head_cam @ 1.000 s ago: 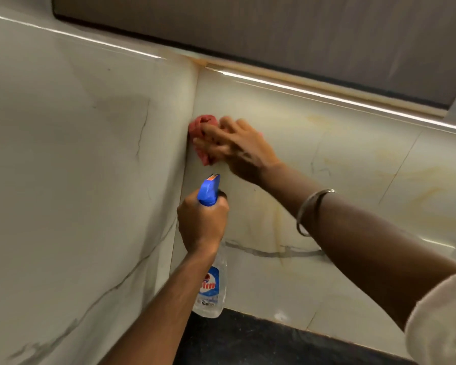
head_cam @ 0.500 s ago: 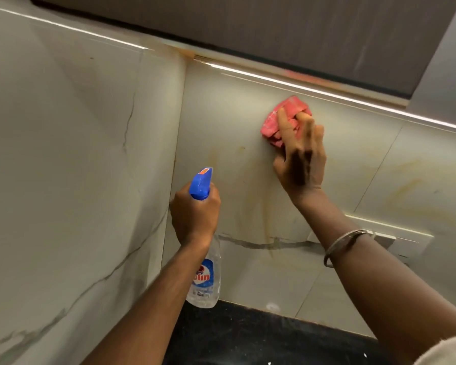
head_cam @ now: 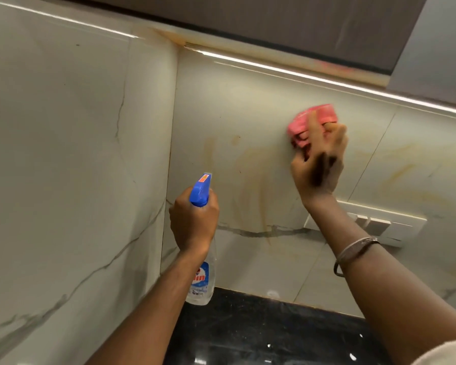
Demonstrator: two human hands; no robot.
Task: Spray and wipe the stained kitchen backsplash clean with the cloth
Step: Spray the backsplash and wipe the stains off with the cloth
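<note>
Right hand (head_cam: 319, 167) grip clamps cloth (head_cam: 313, 118) on backsplash (head_cam: 248, 114); left hand (head_cam: 194, 222) clamps spray bottle (head_cam: 202, 280) beside wall corner (head_cam: 172, 140).

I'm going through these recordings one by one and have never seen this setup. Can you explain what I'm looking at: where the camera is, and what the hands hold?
There is no machine: a person works with bare hands, filmed by one camera worn on the head, looking forward and down. The left hand grips a clear spray bottle with a blue trigger top. The right hand, blurred by motion, holds a bunched pink cloth against the pale backsplash. Yellow-brown stains streak the tiles between the hands; a white switch plate sits behind the right wrist, and a black countertop lies below.
</note>
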